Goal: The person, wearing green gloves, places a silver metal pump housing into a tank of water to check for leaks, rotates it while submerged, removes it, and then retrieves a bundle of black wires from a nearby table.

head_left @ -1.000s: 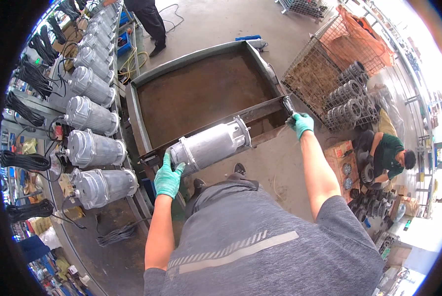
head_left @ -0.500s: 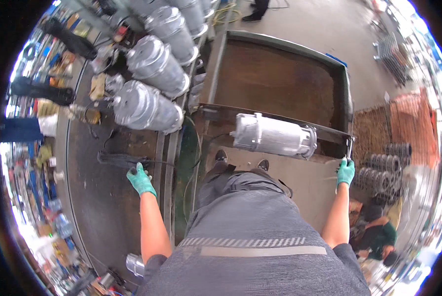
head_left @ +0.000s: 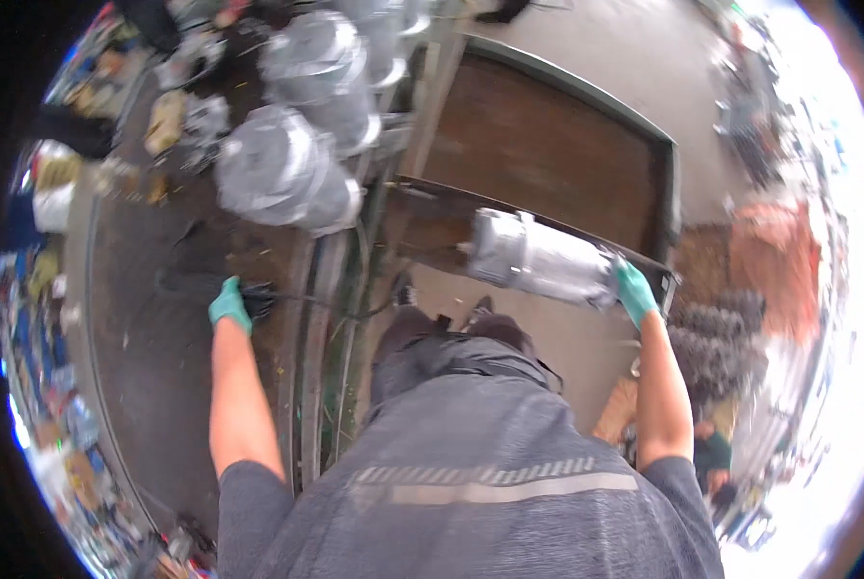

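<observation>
1. Concrete floor runs under everything, with a long workbench (head_left: 162, 318) on the person's left and a large rusty-brown metal tray (head_left: 548, 154) with raised green-grey edges ahead of them.
2. Lying across the near rim of the tray is a silver cylindrical motor housing (head_left: 540, 259), on its side, its flanged end pointing left and its ribbed body running toward the right.
3. The right hand (head_left: 635, 292), in a teal glove, rests against the right end of that housing; the fingers curve onto it, though blur keeps me from telling whether they are clamped or only steadying it.
4. The left hand (head_left: 229, 302), also gloved, is down on the bench, closed around a dark cable end (head_left: 258, 301) whose black lead trails off to the right toward the bench edge.
5. Judging by this, the step in hand looks like steadying the housing on the rim while fetching the cable; the next move would call for keeping the right hand firm so the round body does not roll off, while drawing the lead across.
6. Its casing is bright, clean grey metal, smooth at the flange, finned along the barrel.
7. More silver housings (head_left: 287, 179) of the same kind stand in a row on the bench beyond the left hand.
</observation>
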`<state>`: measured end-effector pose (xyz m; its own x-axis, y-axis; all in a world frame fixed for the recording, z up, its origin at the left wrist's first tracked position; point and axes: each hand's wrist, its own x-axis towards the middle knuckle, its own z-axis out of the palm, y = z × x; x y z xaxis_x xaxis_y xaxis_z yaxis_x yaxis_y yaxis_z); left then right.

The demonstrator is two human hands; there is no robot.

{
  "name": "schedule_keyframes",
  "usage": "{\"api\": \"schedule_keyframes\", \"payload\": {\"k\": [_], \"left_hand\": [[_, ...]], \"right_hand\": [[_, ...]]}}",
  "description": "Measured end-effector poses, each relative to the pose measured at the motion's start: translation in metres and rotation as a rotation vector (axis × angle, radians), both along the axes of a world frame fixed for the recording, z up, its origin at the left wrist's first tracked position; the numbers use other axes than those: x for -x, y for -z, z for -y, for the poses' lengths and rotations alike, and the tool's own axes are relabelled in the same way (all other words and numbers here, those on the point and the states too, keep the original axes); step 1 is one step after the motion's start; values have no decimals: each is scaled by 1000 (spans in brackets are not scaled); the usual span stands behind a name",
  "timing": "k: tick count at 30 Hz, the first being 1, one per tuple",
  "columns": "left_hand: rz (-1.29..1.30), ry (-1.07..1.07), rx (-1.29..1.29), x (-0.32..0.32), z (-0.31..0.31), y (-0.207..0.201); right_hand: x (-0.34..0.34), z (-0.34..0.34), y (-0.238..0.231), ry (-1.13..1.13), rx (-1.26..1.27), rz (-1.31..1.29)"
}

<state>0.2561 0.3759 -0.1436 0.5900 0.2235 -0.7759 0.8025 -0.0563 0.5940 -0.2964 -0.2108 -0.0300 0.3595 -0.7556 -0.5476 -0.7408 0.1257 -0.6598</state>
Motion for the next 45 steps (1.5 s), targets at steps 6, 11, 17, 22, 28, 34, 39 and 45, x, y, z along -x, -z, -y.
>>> {"api": "schedule_keyframes", "payload": {"k": [6,11,17,22,28,34,39,45], "left_hand": [[276,-3,925,17,-7,-89],[707,3,1018,123,28,-227],[1066,15,918,200,109,-342],[1289,-242,757,253,149,-404],[1706,-206,380,315,107,-491],[1776,-393,-117,371,-60,-543],[1764,-150,203,379,-82,-530],[1813,-154,142,394,-159,-510]], "right_hand": [[4,41,9,-137,-197,-73],[6,59,28,-16,-552,14],[22,60,51,-25,-563,268],[27,39,46,-70,-474,358],[-6,-65,-6,-165,-558,453],[-61,-242,16,-310,-792,492],[-92,-408,-9,-329,-1075,315],[-104,-569,-5,-355,-1246,215]]}}
